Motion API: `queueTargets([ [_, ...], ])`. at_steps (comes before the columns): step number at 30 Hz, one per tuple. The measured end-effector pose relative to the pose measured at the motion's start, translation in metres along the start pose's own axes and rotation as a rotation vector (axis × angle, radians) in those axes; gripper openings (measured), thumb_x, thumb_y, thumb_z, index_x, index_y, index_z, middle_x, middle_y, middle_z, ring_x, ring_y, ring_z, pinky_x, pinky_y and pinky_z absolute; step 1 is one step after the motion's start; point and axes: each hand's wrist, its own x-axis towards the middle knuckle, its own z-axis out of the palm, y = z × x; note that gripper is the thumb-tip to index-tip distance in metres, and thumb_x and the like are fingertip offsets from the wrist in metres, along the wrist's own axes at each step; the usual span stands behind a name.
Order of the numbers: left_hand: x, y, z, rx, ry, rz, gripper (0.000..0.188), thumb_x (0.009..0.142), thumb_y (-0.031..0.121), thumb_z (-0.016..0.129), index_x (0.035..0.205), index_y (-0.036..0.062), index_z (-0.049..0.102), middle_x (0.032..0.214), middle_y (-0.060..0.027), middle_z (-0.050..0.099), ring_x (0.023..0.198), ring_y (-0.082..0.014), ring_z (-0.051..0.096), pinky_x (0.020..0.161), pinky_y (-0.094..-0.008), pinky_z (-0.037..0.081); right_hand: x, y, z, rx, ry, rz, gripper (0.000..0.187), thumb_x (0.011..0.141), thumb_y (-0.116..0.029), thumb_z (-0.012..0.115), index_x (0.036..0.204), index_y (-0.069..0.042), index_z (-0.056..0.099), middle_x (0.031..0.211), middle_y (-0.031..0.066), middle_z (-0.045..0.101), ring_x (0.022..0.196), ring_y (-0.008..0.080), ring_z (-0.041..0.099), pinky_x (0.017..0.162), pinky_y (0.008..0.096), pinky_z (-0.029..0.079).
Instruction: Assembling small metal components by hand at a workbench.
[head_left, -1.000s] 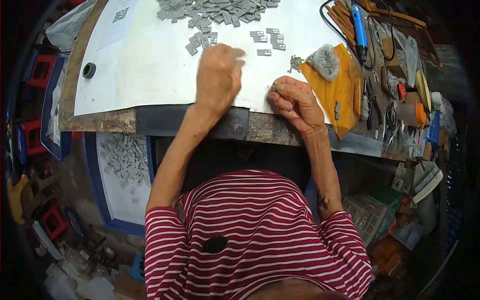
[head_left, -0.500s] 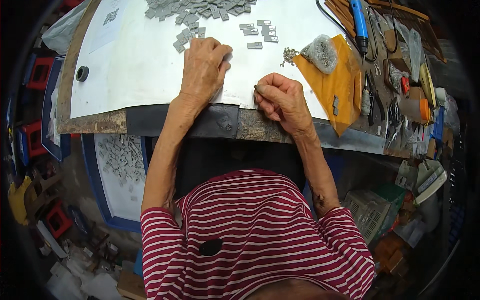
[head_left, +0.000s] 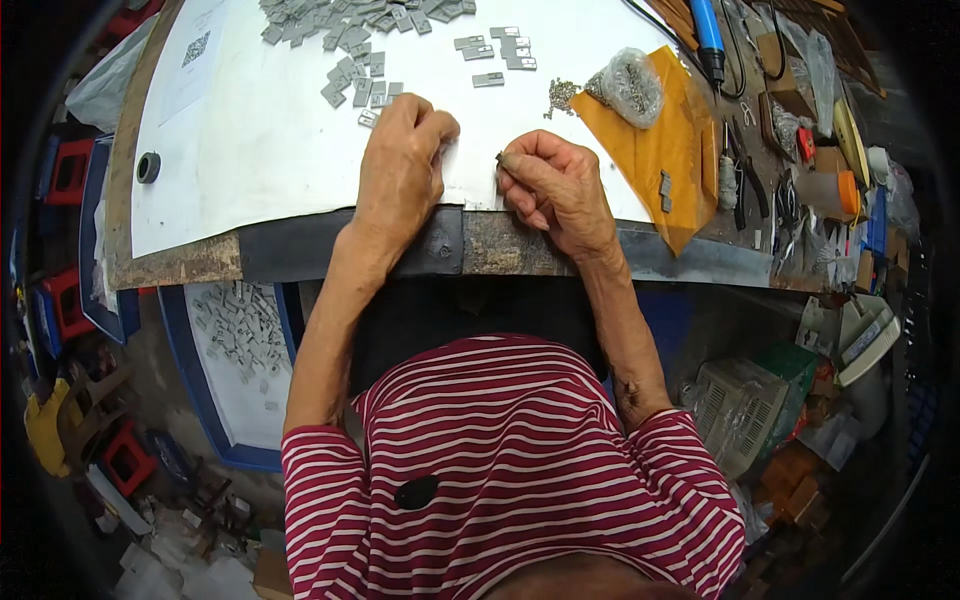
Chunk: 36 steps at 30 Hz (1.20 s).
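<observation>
Head view: right hand (head_left: pixel 558 190) clamps fingers (head_left: pixel 532 172) on a dark piece (head_left: pixel 500 157); left hand (head_left: pixel 401 168), I cannot tell.

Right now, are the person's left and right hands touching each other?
Apart. The head view shows a strip of bare white sheet between the left hand and the right hand.

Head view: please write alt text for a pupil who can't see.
A person's right hand pinches a tiny dark piece above a white sheet on a wooden table; the left hand is beside flat grey rectangular pieces. Beyond the right hand lie a pile of tiny silvery parts and, partly on a yellow-orange packet, a clear plastic bag.
</observation>
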Motion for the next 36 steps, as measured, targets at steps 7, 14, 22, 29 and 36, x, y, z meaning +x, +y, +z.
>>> queueTargets([
  [7, -0.025, 0.011, 0.0, 0.01, -0.007, 0.021, 0.018, 0.075, -0.005, 0.059, 0.092, 0.0006, 0.058, 0.087, -0.0133, 0.053, 0.075, -0.027, 0.056, 0.063, -0.0333, 0.046, 0.0, 0.003, -0.003, -0.012, -0.048, -0.021, 0.012, 0.085, -0.009, 0.056, 0.084, 0.003, 0.056, 0.065, 0.0042, 0.055, 0.045, 0.0033, 0.044, 0.035, 0.015, 0.032],
  [14, -0.015, 0.007, -0.004, 0.043, 0.027, -0.017, 0.02, 0.071, -0.002, 0.063, 0.09, 0.0001, 0.058, 0.082, -0.0123, 0.051, 0.078, -0.0271, 0.053, 0.069, -0.0357, 0.044, 0.0, 0.003, -0.003, -0.052, -0.039, -0.013, 0.012, 0.086, -0.01, 0.055, 0.084, 0.002, 0.056, 0.066, 0.0045, 0.056, 0.045, 0.0027, 0.043, 0.034, 0.0145, 0.031],
  [22, -0.016, 0.003, -0.004, -0.086, -0.03, -0.088, 0.014, 0.072, 0.0, 0.063, 0.082, 0.002, 0.055, 0.079, -0.0116, 0.051, 0.075, -0.0272, 0.053, 0.067, -0.0367, 0.044, -0.002, -0.002, -0.001, -0.089, -0.031, -0.017, 0.012, 0.084, -0.008, 0.057, 0.083, 0.003, 0.056, 0.061, 0.0028, 0.054, 0.045, 0.0036, 0.045, 0.035, 0.0158, 0.032],
  [29, -0.008, 0.015, -0.004, -0.652, -0.032, -0.339, 0.008, 0.081, 0.002, 0.055, 0.087, -0.001, 0.059, 0.075, -0.0071, 0.059, 0.059, -0.0145, 0.054, 0.055, -0.0256, 0.046, -0.004, -0.013, 0.006, -0.28, 0.034, -0.062, 0.012, 0.084, -0.009, 0.057, 0.081, 0.002, 0.056, 0.06, 0.0013, 0.053, 0.045, 0.0028, 0.044, 0.035, 0.0155, 0.031],
  [36, 0.002, 0.015, 0.004, -1.072, -0.284, -0.469, 0.018, 0.085, 0.009, 0.055, 0.099, 0.0001, 0.063, 0.068, -0.0026, 0.06, 0.061, -0.006, 0.055, 0.057, -0.0185, 0.044, -0.005, -0.017, -0.01, -0.246, 0.047, -0.049, 0.013, 0.084, -0.01, 0.058, 0.08, 0.002, 0.056, 0.058, 0.0008, 0.053, 0.044, 0.0025, 0.044, 0.035, 0.0155, 0.03],
])
